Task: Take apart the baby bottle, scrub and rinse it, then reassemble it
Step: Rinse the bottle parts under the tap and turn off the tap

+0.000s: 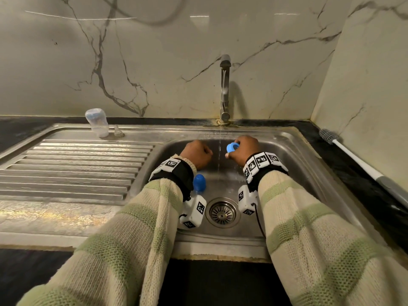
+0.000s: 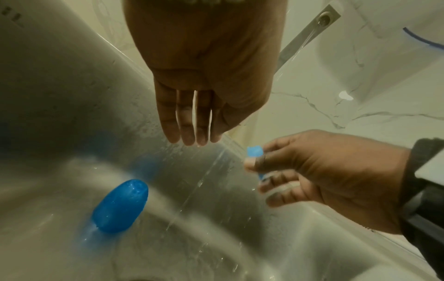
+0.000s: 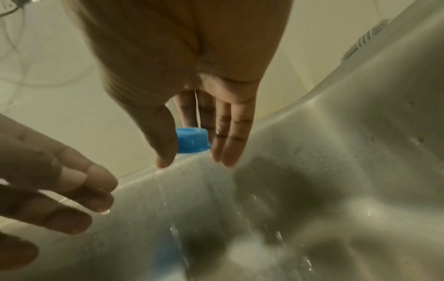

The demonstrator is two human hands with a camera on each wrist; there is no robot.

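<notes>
The blue ring sits pinched between the thumb and fingers of the right hand, just right of the running water, over the far side of the sink. The left hand hangs relaxed, holding nothing. Wet fingers could let the ring slip toward the drain. The blue cap lies in the basin; the bottle and nipple stand far left.

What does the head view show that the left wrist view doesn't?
Only the head view shows the bottle body and nipple on the drainboard, plus the brush on the counter. Only the left wrist view shows the left hand with straight, empty fingers. Both show the right hand holding the blue ring, the blue cap and running water.
</notes>
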